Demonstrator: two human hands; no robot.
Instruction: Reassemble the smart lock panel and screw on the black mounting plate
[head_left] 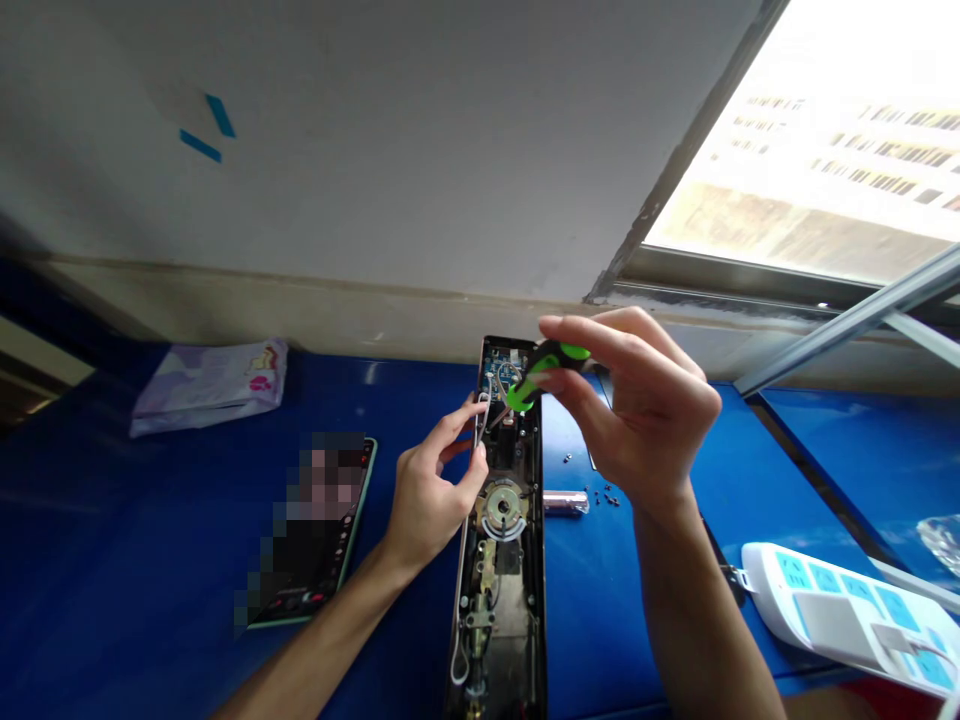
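Note:
A long, narrow black housing (pixel 504 570), which looks like an electronic door lock with its inside exposed, lies lengthwise before me. At its far end is a blue circuit board (pixel 495 368); a round metal disc (pixel 502 508) sits near the middle. My right hand (pixel 637 400) grips a green and black screwdriver (pixel 551 370), tilted so its shaft points down left into the housing below the board. The exact tip contact is hard to see. My left hand (pixel 435 480) is at the housing's left edge, thumb and fingers closed about a white cable (pixel 482 418).
Small dark screws (pixel 611 496) and a pinkish metallic cylinder (pixel 565 502) lie right of the housing. A phone (pixel 319 540) and a wipes-like packet (pixel 210 385) are left. A white power strip (pixel 847 610) is at right, below a metal frame bar (pixel 855 320). A wall stands behind.

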